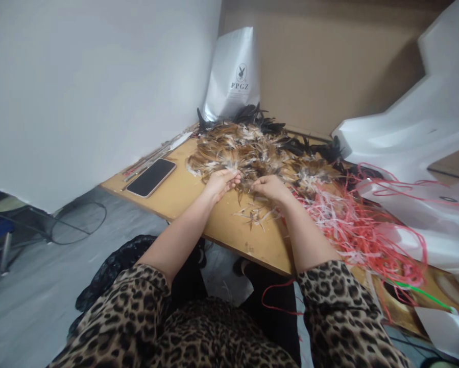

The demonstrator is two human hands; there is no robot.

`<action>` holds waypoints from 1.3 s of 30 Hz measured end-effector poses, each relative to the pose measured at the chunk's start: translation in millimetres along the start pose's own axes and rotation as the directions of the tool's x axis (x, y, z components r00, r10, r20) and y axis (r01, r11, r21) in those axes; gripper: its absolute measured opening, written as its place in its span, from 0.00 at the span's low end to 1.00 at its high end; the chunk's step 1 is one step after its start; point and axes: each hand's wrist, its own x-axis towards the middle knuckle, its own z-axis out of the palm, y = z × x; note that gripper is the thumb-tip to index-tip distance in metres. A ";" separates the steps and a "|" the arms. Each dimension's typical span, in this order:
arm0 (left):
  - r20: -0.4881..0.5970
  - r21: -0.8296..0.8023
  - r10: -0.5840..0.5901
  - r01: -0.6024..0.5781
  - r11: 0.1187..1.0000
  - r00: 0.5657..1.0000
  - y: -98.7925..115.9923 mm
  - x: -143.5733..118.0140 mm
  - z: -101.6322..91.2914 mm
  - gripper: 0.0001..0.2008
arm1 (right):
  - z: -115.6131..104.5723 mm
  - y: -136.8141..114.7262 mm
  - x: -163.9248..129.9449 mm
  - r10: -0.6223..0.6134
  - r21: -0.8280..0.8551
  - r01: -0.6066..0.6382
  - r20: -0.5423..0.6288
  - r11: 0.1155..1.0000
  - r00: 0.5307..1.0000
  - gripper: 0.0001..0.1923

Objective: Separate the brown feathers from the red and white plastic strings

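Feathers (252, 151) everywhere, a big brown and black heap spread over the wooden table (183, 197), and both hands are at its near edge. Left hand (222, 183) curls its fingers in on a small tuft at the heap's front, gripping it lightly; right hand (269, 186) sits just beside, at about three o'clock from the left, fingers bent down and pinching into the same fringe, though exactly what it holds is hidden under the knuckles. Looks like the picking-out stage, pulling single feathers free from the mass; a few loose ones (254, 213) lie on the bare wood at six o'clock from the hands. Any next pull would call for a fine pinch near the quill, since the plumes are tangled. Red and pink strips (352, 225) sprawl at four o'clock from the hands. As for containers, a white bag (233, 76) stands upright at twelve o'clock behind the heap; its contents cannot be seen. A phone (151, 177) lies flat at nine o'clock.
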 end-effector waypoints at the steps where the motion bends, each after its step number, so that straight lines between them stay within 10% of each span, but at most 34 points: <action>1: 0.002 0.000 0.000 0.000 1.000 1.000 0.0 -0.1 0.1 0.06 | -1.1 -0.4 -0.3 0.007 0.013 -0.007 -0.016 1.000 1.000 0.08; 25: 0.150 0.032 -0.144 0.141 0.990 0.978 -9.1 -2.9 1.6 0.07 | 30.9 -17.3 -1.8 -0.105 0.191 0.175 -0.331 0.966 0.938 0.08; 35: 0.164 0.049 -0.121 0.114 0.992 0.979 -8.3 -2.8 1.3 0.06 | 35.1 -18.4 -2.1 -0.076 0.364 0.187 -0.297 0.912 0.952 0.11; 39: 0.196 0.074 -0.088 0.075 0.994 0.977 -6.2 -4.8 1.2 0.06 | 27.6 -21.8 -5.7 -0.001 0.620 0.074 -0.117 0.781 0.993 0.16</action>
